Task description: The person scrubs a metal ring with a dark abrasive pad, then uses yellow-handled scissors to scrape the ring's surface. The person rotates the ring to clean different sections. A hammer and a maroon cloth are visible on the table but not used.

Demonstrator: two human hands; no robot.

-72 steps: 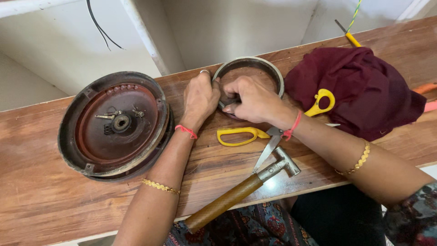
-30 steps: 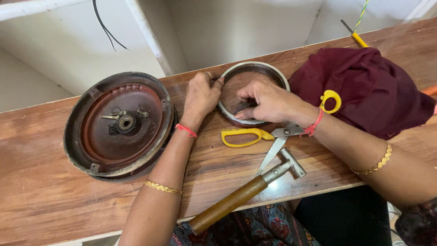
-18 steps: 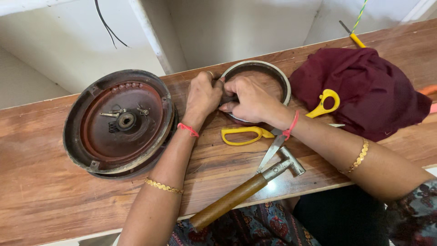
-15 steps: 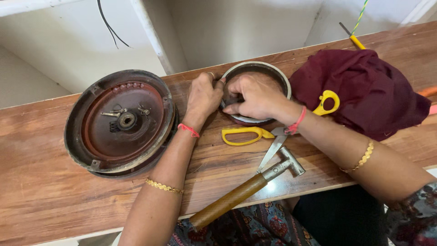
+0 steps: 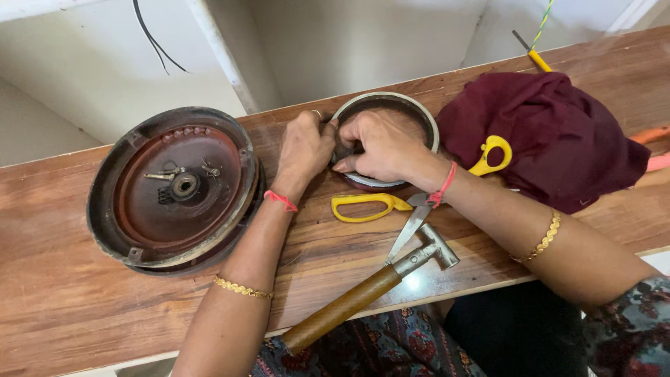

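Observation:
A round metal ring part [image 5: 412, 112] with a dark inside lies on the wooden bench [image 5: 84, 314]. My left hand [image 5: 305, 146] grips its left rim with curled fingers. My right hand [image 5: 380, 145] reaches inside the ring, fingers bent down on its middle; what they press is hidden. To the left lies a large rusty round motor cover [image 5: 174, 188] with a hub and small screws at its centre.
Yellow-handled scissors [image 5: 380, 207] lie open just below the ring, one handle [image 5: 492, 155] resting on a maroon cloth [image 5: 551, 132]. A wooden-handled hammer [image 5: 370, 290] lies near the front edge. A yellow-handled screwdriver [image 5: 534, 56] and an orange item [image 5: 652, 143] lie far right.
Both hands stay at the ring; my right hand's fingers shift slightly inside it. The view has drifted a little.

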